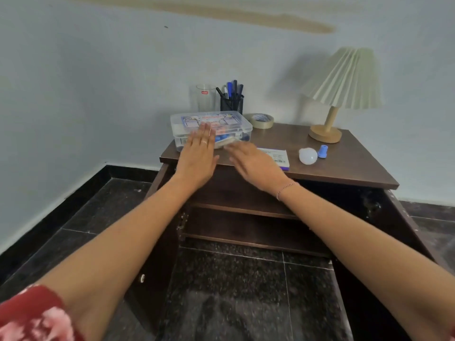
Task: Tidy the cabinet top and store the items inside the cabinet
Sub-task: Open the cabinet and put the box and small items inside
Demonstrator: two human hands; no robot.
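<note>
A clear plastic box (221,119) with a printed lid sits at the left end of the dark wooden cabinet top (344,166). My left hand (198,153) is flat and open, fingertips against the box's front. My right hand (253,163) is open too, fingers stretched toward the box's lower right front corner and blurred. Behind the box stand a glass (204,98) and a black pen holder (232,103). A tape roll (261,120), a white and purple carton (277,157), a white bulb (307,155) and a small blue piece (323,151) lie on the top.
A pleated table lamp (343,80) stands at the back right. Both cabinet doors are swung open, left door (157,242) and right door (384,242), showing dark wooden shelves (246,210). The wall is close on the left, with black tile floor (234,291) below.
</note>
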